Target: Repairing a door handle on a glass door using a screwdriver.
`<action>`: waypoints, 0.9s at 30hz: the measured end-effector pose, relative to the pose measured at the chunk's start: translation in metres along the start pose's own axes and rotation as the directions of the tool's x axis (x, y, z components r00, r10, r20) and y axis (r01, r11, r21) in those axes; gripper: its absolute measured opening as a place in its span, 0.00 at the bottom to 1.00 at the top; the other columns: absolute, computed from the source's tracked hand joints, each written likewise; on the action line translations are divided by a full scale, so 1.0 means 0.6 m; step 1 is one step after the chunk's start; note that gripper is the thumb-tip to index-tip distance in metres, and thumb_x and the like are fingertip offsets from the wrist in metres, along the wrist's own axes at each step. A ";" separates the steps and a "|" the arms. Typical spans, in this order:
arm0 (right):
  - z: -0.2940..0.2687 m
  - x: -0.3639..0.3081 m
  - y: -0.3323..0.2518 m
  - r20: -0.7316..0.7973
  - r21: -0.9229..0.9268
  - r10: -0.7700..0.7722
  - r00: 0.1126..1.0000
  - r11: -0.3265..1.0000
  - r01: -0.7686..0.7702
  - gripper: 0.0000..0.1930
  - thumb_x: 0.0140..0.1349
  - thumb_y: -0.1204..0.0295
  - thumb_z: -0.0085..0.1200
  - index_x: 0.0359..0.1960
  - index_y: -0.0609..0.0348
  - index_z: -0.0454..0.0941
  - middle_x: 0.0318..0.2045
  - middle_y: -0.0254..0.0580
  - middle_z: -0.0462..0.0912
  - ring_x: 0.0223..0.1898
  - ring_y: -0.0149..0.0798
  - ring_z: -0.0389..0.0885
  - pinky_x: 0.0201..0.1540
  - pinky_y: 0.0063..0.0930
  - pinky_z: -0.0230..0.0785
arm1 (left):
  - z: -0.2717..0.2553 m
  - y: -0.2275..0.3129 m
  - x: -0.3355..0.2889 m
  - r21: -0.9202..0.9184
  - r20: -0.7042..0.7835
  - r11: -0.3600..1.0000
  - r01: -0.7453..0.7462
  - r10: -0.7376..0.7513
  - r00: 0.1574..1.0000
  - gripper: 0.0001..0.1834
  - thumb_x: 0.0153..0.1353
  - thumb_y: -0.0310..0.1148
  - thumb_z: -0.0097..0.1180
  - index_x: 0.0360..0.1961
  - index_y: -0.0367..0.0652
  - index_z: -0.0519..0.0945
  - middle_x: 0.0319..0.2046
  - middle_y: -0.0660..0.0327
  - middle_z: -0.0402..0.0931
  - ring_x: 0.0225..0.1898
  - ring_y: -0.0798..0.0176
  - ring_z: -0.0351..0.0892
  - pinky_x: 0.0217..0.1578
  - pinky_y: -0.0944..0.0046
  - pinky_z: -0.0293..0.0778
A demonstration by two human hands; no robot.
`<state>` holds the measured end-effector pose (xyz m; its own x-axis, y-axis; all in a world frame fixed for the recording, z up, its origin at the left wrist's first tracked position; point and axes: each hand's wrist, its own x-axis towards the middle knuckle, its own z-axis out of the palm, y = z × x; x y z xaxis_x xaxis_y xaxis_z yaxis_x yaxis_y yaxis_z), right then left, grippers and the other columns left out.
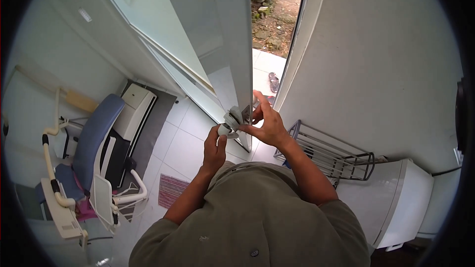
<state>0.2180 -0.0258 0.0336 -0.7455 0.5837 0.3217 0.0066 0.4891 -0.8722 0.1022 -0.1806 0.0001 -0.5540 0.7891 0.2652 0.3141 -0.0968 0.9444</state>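
Observation:
A tall light grey door (217, 64) stands partly open, its edge toward me. On its inner face is a round door knob (224, 130), pale and metallic, with a grey mount (234, 116) that appears to sit off the door surface. My left hand (214, 151) grips this knob between thumb and fingers. Around the door's edge reaches my right hand (271, 127), its thumb by the mount and its fingers on the far side, closed on the lock. A latch plate (246, 113) shows in the edge between my hands. What the right fingertips touch is partly hidden.
Left of me stands a blue padded chair (96, 128) with pale tubular arms, by a white and black machine. A striped mat (172, 191) lies on the tiles. To the right are a grey metal rack (326, 151) and a white cabinet (396, 198). Sandals (273, 82) lie outside the doorway.

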 end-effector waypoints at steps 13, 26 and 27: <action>-0.009 0.063 -0.067 0.310 -0.430 -0.605 0.734 0.599 0.675 0.33 0.40 0.54 0.67 0.50 0.53 0.74 0.45 0.44 0.71 0.45 0.43 0.70 0.49 0.36 0.65 | -0.003 -0.021 -0.069 -0.127 -0.440 0.992 -0.025 -0.034 0.897 0.21 0.67 0.41 0.29 0.51 0.37 0.63 0.39 0.56 0.69 0.37 0.64 0.68 0.41 0.65 0.65; -0.013 0.145 0.028 0.510 -0.016 -0.674 0.535 0.614 0.789 0.29 0.43 0.54 0.63 0.49 0.49 0.74 0.55 0.34 0.70 0.60 0.44 0.64 0.63 0.38 0.55 | -0.021 -0.026 -0.076 -0.121 -0.475 0.992 0.034 -0.089 0.875 0.18 0.60 0.35 0.33 0.48 0.38 0.65 0.40 0.56 0.68 0.34 0.67 0.64 0.35 0.65 0.64; -0.008 0.146 0.032 0.502 -0.020 -0.669 0.548 0.625 0.780 0.29 0.43 0.54 0.63 0.49 0.49 0.74 0.55 0.34 0.70 0.60 0.44 0.64 0.63 0.38 0.55 | -0.021 -0.023 -0.075 -0.118 -0.463 0.992 0.045 -0.095 0.881 0.18 0.60 0.35 0.33 0.48 0.38 0.65 0.40 0.56 0.68 0.34 0.67 0.64 0.35 0.65 0.64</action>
<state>0.1563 0.0380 0.0468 -0.7476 -0.3323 0.5750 -0.5646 0.7739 -0.2868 0.1130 -0.2221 -0.0223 -0.8753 0.4235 0.2335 0.1953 -0.1321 0.9718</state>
